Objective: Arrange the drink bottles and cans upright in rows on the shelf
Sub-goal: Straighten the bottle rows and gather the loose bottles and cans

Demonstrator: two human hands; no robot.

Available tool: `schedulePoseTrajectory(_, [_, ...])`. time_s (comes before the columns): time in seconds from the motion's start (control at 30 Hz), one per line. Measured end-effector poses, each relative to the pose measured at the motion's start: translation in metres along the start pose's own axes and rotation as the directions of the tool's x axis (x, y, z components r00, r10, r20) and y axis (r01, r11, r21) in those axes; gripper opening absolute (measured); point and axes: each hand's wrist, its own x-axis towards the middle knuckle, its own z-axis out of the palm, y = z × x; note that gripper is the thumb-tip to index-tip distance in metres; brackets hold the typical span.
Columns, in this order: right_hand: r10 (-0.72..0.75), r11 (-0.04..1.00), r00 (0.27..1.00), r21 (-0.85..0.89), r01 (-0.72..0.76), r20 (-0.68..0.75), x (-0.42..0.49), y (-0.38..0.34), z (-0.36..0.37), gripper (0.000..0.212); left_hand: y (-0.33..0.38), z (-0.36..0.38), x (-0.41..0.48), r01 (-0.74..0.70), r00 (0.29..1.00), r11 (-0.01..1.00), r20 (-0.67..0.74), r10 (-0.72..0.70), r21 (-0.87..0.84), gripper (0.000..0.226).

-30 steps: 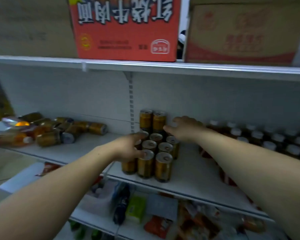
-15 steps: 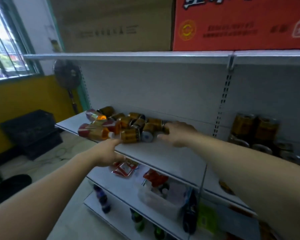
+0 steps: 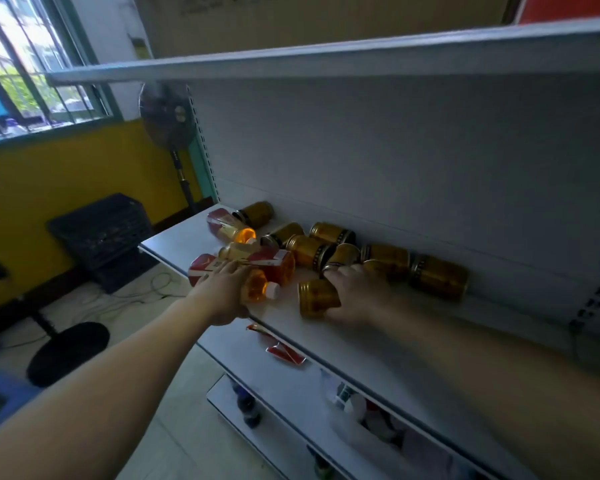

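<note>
Cans (image 3: 312,251) and bottles (image 3: 229,226) lie toppled at the shelf's (image 3: 378,341) left end, none yet in rows. Right hand (image 3: 357,296) grips one can (image 3: 316,299); left hand (image 3: 222,292) rests on a bottle (image 3: 260,285), grip unclear.

Cannot read labels on the lying tea bottles (image 3: 278,268): too small, and partly under the left hand (image 3: 222,292). Cannot tell whether that hand grips or only rests. Cannot see fingertips of the right hand (image 3: 357,296), tucked behind a gold can (image 3: 317,297); grip unclear. Lost most of red carton (image 3: 568,6), upper right corner, to frame edge. Cannot read print on cardboard box (image 3: 326,19) at top: blurred. Cannot identify smeared goods on lower shelves (image 3: 284,382), lower centre.
</note>
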Motion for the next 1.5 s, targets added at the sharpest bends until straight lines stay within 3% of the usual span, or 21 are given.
schedulePoseTrajectory(0.1, [0.011, 0.997, 0.999, -0.080, -0.015, -0.049, 0.007, -0.001, 0.021, 0.083, -0.022, 0.015, 0.023, -0.065, 0.998, 0.987, 0.017, 0.064, 0.145, 0.100])
schedulePoseTrajectory(0.2, [0.010, 0.992, 0.996, -0.124, -0.022, -0.093, 0.013, -0.002, 0.031, 0.085, -0.040, 0.031, 0.040, -0.163, 0.982, 0.958, -0.050, 0.180, 0.237, 0.096])
schedulePoseTrajectory(0.47, [0.215, 0.966, 0.971, -0.123, -0.228, -0.105, 0.010, -0.025, 0.015, 0.076, -0.062, 0.040, 0.066, -0.384, 0.896, 0.893, -0.138, 0.422, 0.233, 0.086])
schedulePoseTrajectory(0.57, [0.289, 0.945, 0.937, -0.096, -0.311, -0.196, -0.001, -0.035, 0.014, 0.078, -0.067, 0.035, 0.069, -0.463, 0.853, 0.854, -0.143, 0.502, 0.239, 0.087])
schedulePoseTrajectory(0.63, [0.388, 0.919, 0.875, 0.048, -0.392, -0.290, -0.016, -0.044, 0.018, 0.076, -0.066, 0.032, 0.066, -0.528, 0.811, 0.826, -0.171, 0.559, 0.199, 0.087])
schedulePoseTrajectory(0.73, [0.574, 0.818, 0.725, 0.318, -0.480, -0.381, -0.040, -0.057, 0.023, 0.072, -0.052, 0.023, 0.056, -0.598, 0.775, 0.798, -0.201, 0.599, 0.074, 0.088])
schedulePoseTrajectory(0.87, [0.825, 0.530, 0.510, 0.644, -0.551, -0.243, -0.073, -0.058, 0.031, 0.068, -0.012, 0.008, 0.039, -0.674, 0.738, 0.715, -0.222, 0.638, -0.186, 0.085])
schedulePoseTrajectory(1.0, [0.886, 0.400, 0.424, 0.769, -0.498, -0.187, -0.111, -0.043, 0.037, 0.081, 0.034, 0.001, 0.023, -0.641, 0.742, 0.561, -0.236, 0.627, -0.525, 0.085])
schedulePoseTrajectory(1.13, [0.923, 0.313, 0.356, 0.820, -0.480, -0.144, -0.149, -0.023, 0.043, 0.083, 0.077, 0.002, 0.004, -0.451, 0.803, 0.392, -0.173, 0.571, -0.802, 0.061])
schedulePoseTrajectory(1.33, [0.930, 0.289, 0.341, 0.845, -0.451, -0.136, -0.196, 0.012, 0.051, 0.083, 0.137, 0.022, -0.017, -0.290, 0.864, 0.254, -0.138, 0.485, -0.922, 0.060])
schedulePoseTrajectory(1.5, [0.911, 0.288, 0.398, 0.861, -0.420, -0.110, -0.223, 0.040, 0.057, 0.084, 0.174, 0.033, -0.026, -0.256, 0.880, 0.227, -0.129, 0.458, -0.940, 0.072])
